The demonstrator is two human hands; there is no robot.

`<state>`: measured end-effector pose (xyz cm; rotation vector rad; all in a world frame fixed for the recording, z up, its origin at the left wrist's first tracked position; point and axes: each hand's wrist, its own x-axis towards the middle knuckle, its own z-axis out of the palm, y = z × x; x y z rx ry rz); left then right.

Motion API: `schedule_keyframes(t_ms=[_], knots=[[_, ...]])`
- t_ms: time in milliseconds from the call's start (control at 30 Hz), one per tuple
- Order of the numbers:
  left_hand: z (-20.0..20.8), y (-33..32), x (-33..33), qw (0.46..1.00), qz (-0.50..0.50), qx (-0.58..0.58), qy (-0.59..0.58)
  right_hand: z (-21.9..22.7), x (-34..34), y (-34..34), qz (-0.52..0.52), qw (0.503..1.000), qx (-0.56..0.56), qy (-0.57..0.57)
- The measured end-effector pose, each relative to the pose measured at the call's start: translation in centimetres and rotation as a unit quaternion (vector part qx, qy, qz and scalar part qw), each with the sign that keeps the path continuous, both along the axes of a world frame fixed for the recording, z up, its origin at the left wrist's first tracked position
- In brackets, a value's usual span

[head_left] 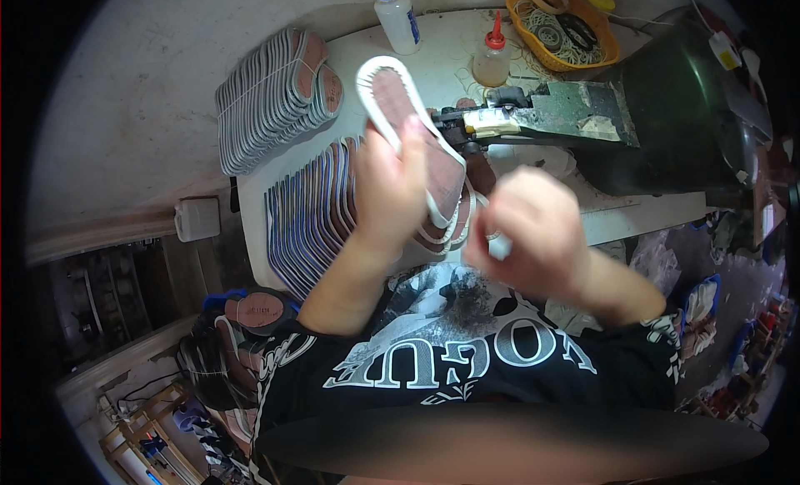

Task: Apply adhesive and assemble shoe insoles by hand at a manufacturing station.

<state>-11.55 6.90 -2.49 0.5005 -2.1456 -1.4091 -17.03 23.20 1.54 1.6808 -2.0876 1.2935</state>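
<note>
My left hand grips a shoe insole with a brownish-pink middle and a white rim, its thumb pressed on the face. The insole is tilted, one rounded end up and the other toward my right hand. Blurred by motion, my right hand is curled closed just right of the insole's lower end. Something whitish shows below its fingers, too smeared to name. White curved edging loops beneath the insole, between my hands. Directly beyond them stands a green machine arm with a dark head.
Left of my hands stands a row of blue-edged insoles; a tied stack of grey-edged ones lies behind. Along the table's back are a white bottle, a red-tipped glue bottle and a yellow basket with rings and cord.
</note>
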Motion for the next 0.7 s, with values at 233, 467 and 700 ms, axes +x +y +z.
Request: schedule_keyframes(t_ms=[233, 467, 700], knots=[[0.2, -0.4, -2.6, 0.919, -0.112, 0.375, 0.049, -4.9, 0.8, 2.9, -0.007, 0.831, 0.027, -0.556], [-3.2, -1.5, -6.2, 0.997, -0.07, 0.039, 0.001, -5.4, 2.1, 3.0, -0.028, 0.73, -0.06, -0.68], [-2.9, -4.2, -10.1, 0.977, -0.098, 0.16, -0.105, -5.5, -2.1, 0.2, -0.029, 0.743, -0.058, -0.666]])
